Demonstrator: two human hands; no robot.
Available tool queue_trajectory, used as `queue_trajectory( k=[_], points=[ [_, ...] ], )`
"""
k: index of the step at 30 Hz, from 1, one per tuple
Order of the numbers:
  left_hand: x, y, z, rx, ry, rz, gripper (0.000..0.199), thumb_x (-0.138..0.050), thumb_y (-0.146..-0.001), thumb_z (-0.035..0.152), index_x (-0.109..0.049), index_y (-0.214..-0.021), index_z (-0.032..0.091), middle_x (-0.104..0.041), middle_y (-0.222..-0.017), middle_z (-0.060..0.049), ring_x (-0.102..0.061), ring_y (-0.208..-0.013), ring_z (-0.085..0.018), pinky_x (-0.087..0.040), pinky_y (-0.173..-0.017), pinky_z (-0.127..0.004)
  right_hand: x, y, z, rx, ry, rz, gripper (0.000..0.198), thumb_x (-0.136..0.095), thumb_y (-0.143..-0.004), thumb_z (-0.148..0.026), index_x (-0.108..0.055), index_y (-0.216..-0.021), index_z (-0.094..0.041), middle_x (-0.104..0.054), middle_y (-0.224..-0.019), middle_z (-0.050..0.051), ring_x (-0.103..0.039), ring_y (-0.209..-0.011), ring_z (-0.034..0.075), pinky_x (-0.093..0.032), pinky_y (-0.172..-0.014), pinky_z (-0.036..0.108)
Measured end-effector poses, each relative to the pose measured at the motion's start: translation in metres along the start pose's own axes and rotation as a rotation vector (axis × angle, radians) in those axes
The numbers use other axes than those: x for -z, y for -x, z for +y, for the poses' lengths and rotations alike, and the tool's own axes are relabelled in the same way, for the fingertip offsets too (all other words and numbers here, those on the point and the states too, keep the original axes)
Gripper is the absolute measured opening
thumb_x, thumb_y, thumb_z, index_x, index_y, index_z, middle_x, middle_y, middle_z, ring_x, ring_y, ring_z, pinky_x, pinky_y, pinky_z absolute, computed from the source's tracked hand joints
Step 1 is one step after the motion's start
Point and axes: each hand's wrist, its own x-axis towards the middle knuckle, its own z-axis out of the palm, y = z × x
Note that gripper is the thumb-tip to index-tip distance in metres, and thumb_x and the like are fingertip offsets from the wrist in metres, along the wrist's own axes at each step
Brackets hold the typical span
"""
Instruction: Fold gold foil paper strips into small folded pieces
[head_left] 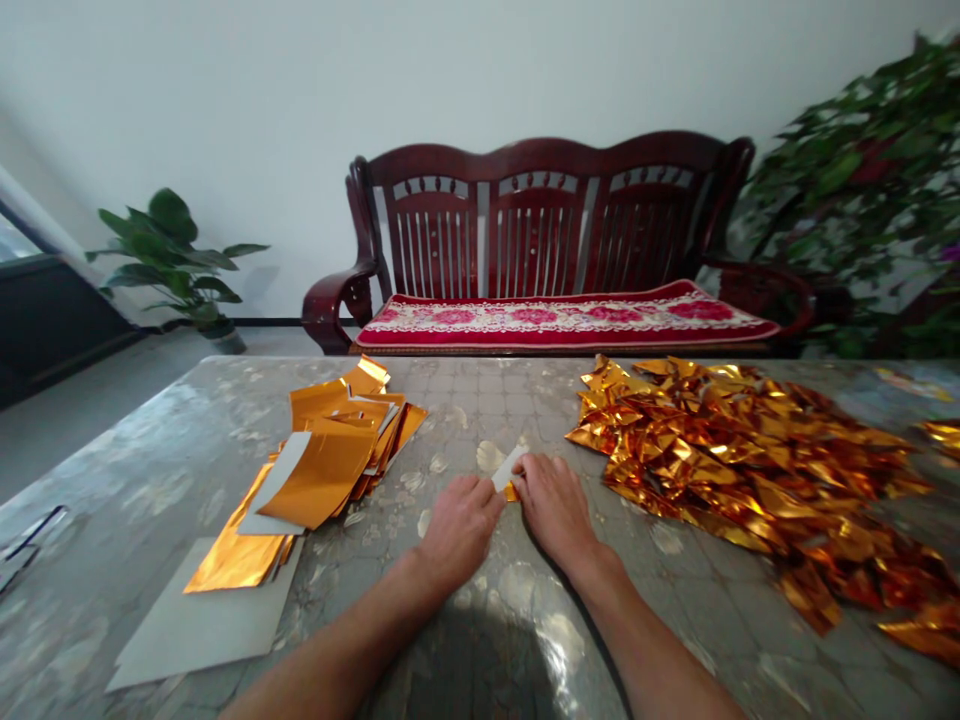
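Observation:
Between my two hands, low over the middle of the table, is a small folded piece of foil paper (508,470), its pale grey back showing with a bit of gold at the lower edge. My left hand (463,520) grips its left side, fingers curled. On its right side my right hand (553,497) pinches it with fingers bent; the fingertips partly hide the paper. To the left lies a loose stack of flat gold foil sheets (322,465), some with grey backs up. A big heap of folded gold foil pieces (720,450) spreads on the right.
Under the stack's near end lie larger grey sheets (202,625). The table (465,395) has a patterned, glossy cover. Beyond its far edge stands a dark red wooden bench (536,230) with a floral cushion (570,318). Potted plants (176,255) flank it. A shiny object (26,545) sits far left.

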Motion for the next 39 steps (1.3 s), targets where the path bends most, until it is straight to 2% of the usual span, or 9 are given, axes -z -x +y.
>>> queue_trajectory(
  k=[4,9,12,24,27,31,35,39],
  points=[
    [0.003,0.002,0.003,-0.006,0.008,0.012,0.012,-0.05,-0.091,0.019,-0.061,-0.095,0.02,-0.061,-0.094,-0.007,-0.054,-0.091,-0.025,-0.046,-0.079,-0.04,0.0,-0.001,0.001,-0.02,0.027,0.01,0.007,-0.052,-0.094,-0.022,-0.058,-0.096,-0.021,-0.065,-0.099,0.005,-0.052,-0.093,0.023,-0.032,-0.078,0.033],
    [0.002,-0.002,0.002,-0.11,0.137,0.055,0.016,-0.045,-0.093,0.015,-0.056,-0.104,0.018,-0.058,-0.123,-0.008,-0.052,-0.115,-0.023,-0.044,-0.099,-0.039,0.003,-0.001,0.003,-0.038,0.089,0.002,0.012,-0.057,-0.093,-0.031,-0.059,-0.095,-0.019,-0.064,-0.098,0.006,-0.052,-0.092,0.024,-0.032,-0.076,0.034],
    [0.0,-0.003,0.0,-0.141,0.186,0.049,0.015,-0.047,-0.092,0.015,-0.053,-0.106,0.018,-0.056,-0.13,-0.008,-0.051,-0.122,-0.023,-0.042,-0.105,-0.039,0.005,-0.001,0.005,-0.043,0.098,-0.01,0.014,-0.059,-0.093,-0.033,-0.059,-0.096,-0.02,-0.063,-0.099,0.007,-0.051,-0.091,0.024,-0.032,-0.076,0.034],
    [0.001,-0.003,0.002,-0.099,0.172,0.003,0.018,-0.049,-0.088,0.013,-0.053,-0.105,0.019,-0.059,-0.13,-0.007,-0.052,-0.123,-0.023,-0.042,-0.104,-0.039,0.002,-0.001,0.008,-0.031,0.127,0.004,0.012,-0.048,-0.095,-0.02,-0.06,-0.095,-0.02,-0.062,-0.098,0.007,-0.051,-0.091,0.024,-0.032,-0.074,0.034],
    [0.001,-0.002,0.002,-0.09,0.181,0.004,0.025,-0.05,-0.089,0.014,-0.052,-0.113,0.02,-0.059,-0.131,-0.007,-0.051,-0.124,-0.022,-0.042,-0.105,-0.038,-0.001,-0.001,0.014,-0.039,0.063,0.046,0.015,-0.046,-0.095,-0.019,-0.06,-0.095,-0.021,-0.062,-0.096,0.006,-0.052,-0.09,0.023,-0.033,-0.076,0.033],
    [0.003,-0.001,0.003,-0.106,0.184,0.007,0.036,-0.051,-0.091,0.019,-0.048,-0.127,0.021,-0.06,-0.129,-0.006,-0.051,-0.122,-0.022,-0.041,-0.104,-0.038,-0.007,-0.001,0.025,-0.102,-0.139,0.141,0.018,-0.041,-0.095,-0.017,-0.059,-0.094,-0.019,-0.063,-0.096,0.006,-0.054,-0.093,0.02,-0.037,-0.082,0.031],
    [0.004,0.003,0.006,-0.164,0.145,-0.009,0.029,-0.047,-0.096,0.025,-0.052,-0.124,0.021,-0.062,-0.123,-0.006,-0.054,-0.114,-0.022,-0.042,-0.101,-0.038,-0.007,-0.002,0.033,-0.197,-0.204,0.241,0.021,-0.041,-0.094,-0.019,-0.06,-0.1,-0.016,-0.062,-0.101,0.009,-0.055,-0.099,0.021,-0.038,-0.09,0.031],
    [0.006,0.005,0.013,-0.208,0.103,-0.074,0.023,-0.041,-0.099,0.023,-0.058,-0.115,0.021,-0.065,-0.105,-0.006,-0.058,-0.098,-0.02,-0.045,-0.091,-0.035,-0.005,-0.002,0.03,-0.183,-0.075,0.199,0.021,-0.045,-0.095,-0.023,-0.064,-0.099,-0.016,-0.061,-0.1,0.011,-0.054,-0.1,0.024,-0.037,-0.092,0.033]
  ],
)
